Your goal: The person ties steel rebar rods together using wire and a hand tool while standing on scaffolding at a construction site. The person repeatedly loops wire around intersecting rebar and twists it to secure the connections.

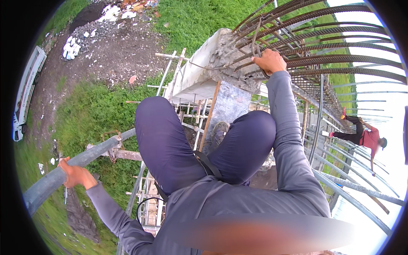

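My left hand (76,174) is wrapped around a grey steel scaffold pipe (95,154) at the lower left. At the upper right, my right hand (271,62) grips a rusty ribbed rebar (344,60), close to where the bars come out of rough concrete (228,52). Several such bars run side by side past this hand, with a bent tie bar (256,35) around some of them. Both my knees are bent, high above the ground. One shoe (220,132) rests near a wood-edged grey board (232,98); my other foot is hidden.
A pipe clamp (113,145) joins the pipe to a cross tube. Scaffold tubes (169,71) stand below the concrete beam (194,81). A person in a red shirt (369,138) is among rebar and pipes at right. Far below lie grass, rubble (86,41) and a white truck (30,86).
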### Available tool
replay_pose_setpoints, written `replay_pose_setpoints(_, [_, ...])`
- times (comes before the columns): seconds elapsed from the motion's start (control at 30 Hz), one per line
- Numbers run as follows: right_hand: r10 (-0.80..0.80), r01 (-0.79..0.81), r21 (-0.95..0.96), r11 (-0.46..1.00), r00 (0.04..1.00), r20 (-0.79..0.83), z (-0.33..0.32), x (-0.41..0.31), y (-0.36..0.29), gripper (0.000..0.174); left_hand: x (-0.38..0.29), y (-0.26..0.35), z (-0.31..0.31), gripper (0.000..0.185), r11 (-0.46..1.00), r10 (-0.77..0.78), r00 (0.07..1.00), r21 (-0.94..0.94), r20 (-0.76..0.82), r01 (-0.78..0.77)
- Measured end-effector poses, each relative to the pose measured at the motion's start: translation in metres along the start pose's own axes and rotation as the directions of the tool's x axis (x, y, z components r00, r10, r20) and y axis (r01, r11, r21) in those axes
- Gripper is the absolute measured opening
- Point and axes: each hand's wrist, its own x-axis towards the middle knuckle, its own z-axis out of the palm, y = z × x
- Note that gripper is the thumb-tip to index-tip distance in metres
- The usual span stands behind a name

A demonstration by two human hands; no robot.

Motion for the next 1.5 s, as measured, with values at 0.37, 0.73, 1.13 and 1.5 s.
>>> replay_pose_setpoints(0.37, [-0.581,-0.595,0.405,-0.694,0.796,0.171,0.152,0.033,0.003,0.036,-0.001,0.008,0.002,0.017,0.996,0.017,1.0,0.082,0.007,-0.017])
replay_pose_setpoints(0.73, [-0.43,-0.537,-0.172,-0.826,0.798,-0.423,0.164,0.015,-0.057,0.031,-0.001,0.012,0.002,0.028,0.982,0.051,0.998,0.182,-0.029,-0.045])
replay_pose_setpoints(1.13, [0.426,0.424,0.685,-0.593,0.887,-0.18,0.142,0.039,-0.157,0.031,-0.008,0.021,0.01,0.026,0.961,0.117,0.992,0.258,-0.053,-0.099])
replay_pose_setpoints(1.5, [0.215,0.426,0.834,0.352,0.83,-0.515,0.145,0.029,-0.124,0.037,0.001,0.011,0.004,0.029,0.915,0.177,0.984,0.373,-0.023,-0.156])
